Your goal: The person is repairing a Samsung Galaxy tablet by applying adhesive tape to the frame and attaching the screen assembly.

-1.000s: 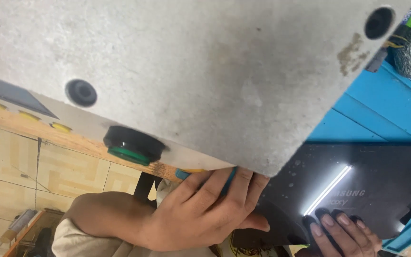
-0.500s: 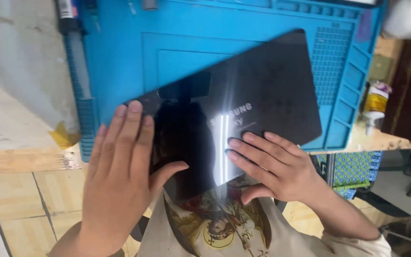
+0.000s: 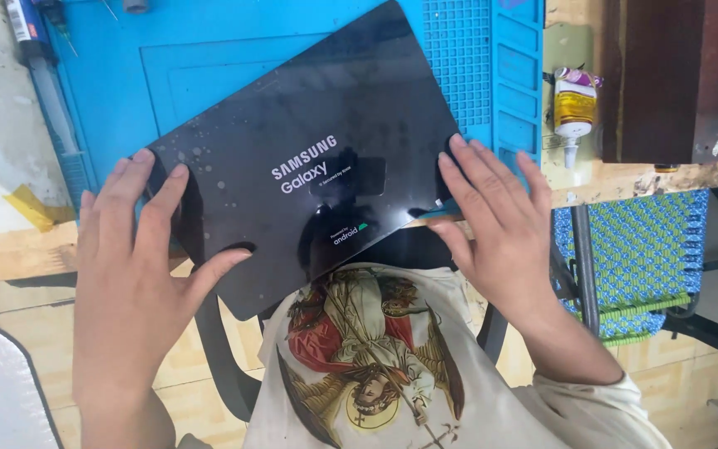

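1. A large black tablet (image 3: 309,175) is lain flat and askew on a blue work mat (image 3: 209,50), its near corner jutting past the near edge of the surface (image 3: 10,249), over the lap of the person.
2. The left hand (image 3: 130,274) is spread palm-down on the tablet's left end, fingers apart and flat, thumb stretched along the near edge. Nothing is gripped; the glass is only pressed.
3. The right hand (image 3: 492,216) is laid open on the tablet's right corner, fingers fanned over the glass and the mat's right edge. It too is flat, closed on nothing.
4. In judgement, the tablet would be steadied best by even pressure from both palms, kept near the ends, so that the overhanging corner is not tipped downward.
5. The screen is glossy and smooth, lit and showing white lettering, and speckled with pale spots that may be dust or droplets; slipping under the fingertips is to be expected.
6. The mat looks rubbery and matt, with moulded ridges and a gridded patch at its right edge.
7. A small glue bottle (image 3: 575,108) with a white nozzle is stood just beyond the mat's right edge, on worn wood.
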